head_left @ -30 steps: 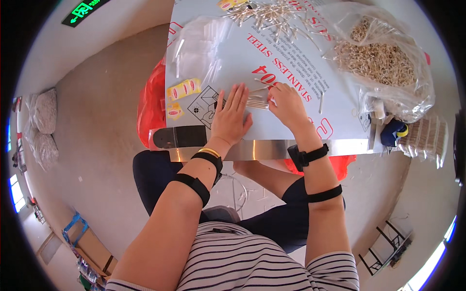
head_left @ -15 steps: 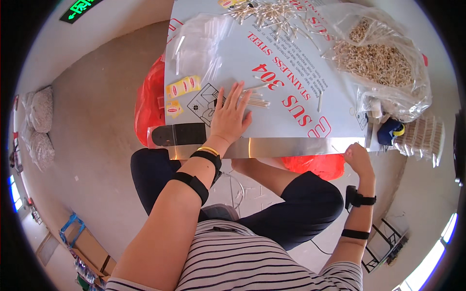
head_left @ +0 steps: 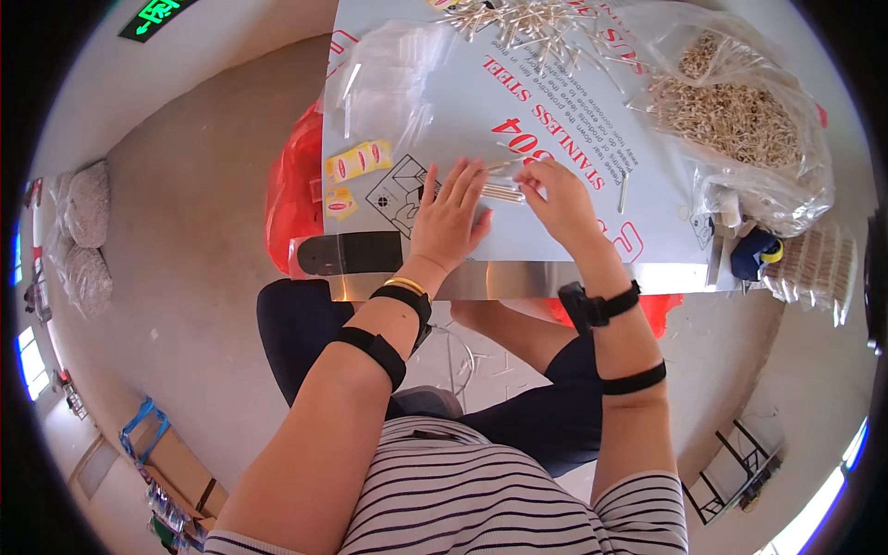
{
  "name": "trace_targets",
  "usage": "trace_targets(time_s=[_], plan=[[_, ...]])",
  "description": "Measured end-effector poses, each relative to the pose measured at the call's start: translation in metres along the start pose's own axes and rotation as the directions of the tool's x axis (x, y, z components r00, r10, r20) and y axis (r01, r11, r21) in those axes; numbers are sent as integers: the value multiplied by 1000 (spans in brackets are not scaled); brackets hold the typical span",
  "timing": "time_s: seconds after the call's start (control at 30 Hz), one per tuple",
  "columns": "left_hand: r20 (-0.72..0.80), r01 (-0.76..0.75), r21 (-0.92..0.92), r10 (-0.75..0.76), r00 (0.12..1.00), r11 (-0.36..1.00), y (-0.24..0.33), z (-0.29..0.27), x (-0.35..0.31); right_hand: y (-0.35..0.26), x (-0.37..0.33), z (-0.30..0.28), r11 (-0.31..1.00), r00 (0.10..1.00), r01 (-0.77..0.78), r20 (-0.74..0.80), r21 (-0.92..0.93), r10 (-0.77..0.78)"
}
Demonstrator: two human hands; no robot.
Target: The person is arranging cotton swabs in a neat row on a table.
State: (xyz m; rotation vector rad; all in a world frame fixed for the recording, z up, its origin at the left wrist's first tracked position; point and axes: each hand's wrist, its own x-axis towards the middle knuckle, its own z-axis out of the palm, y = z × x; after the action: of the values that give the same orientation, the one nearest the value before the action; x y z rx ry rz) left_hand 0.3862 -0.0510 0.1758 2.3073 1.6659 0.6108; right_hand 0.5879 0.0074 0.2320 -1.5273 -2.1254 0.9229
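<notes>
My left hand (head_left: 451, 213) lies palm down on the film-covered table (head_left: 555, 236), fingers stretched and a little spread. Its fingers rest against a small row of cotton swabs (head_left: 502, 192), whose left ends are hidden under them. At the swabs' right ends is my right hand (head_left: 562, 203), thumb and fingertips drawn together in a pinch. Whether a swab sits between those fingertips is too small to tell. Yellow-and-white printed paper cards (head_left: 359, 161) lie left of my left hand. A loose heap of cotton swabs (head_left: 546, 28) spreads across the far part of the table.
Clear plastic sleeves (head_left: 398, 69) lie at the far left. A large clear bag of swabs (head_left: 731, 120) fills the far right, near a blue tape dispenser (head_left: 754, 252) and bundled sticks (head_left: 814, 268). A black strip (head_left: 351, 252) lies at the near edge; a red bag (head_left: 294, 203) hangs left.
My right hand has come from beyond the table's near right edge up to the swabs' right ends, its fingers pinched. The left hand has stayed flat on the table.
</notes>
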Motion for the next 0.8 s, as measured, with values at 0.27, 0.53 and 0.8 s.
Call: trace_targets(time_s=[0.27, 0.53, 0.8], plan=[[34, -2, 31, 1, 999, 1000, 1, -3, 0, 3, 32, 19, 974, 983, 163, -55, -159, -173], [33, 16, 8, -16, 999, 1000, -1, -2, -1, 3, 9, -7, 1000, 999, -4, 34, -10, 4], [3, 8, 2, -8, 1000, 1000, -1, 0, -2, -5, -43, -34, 923, 957, -226, -107, 311, 270]])
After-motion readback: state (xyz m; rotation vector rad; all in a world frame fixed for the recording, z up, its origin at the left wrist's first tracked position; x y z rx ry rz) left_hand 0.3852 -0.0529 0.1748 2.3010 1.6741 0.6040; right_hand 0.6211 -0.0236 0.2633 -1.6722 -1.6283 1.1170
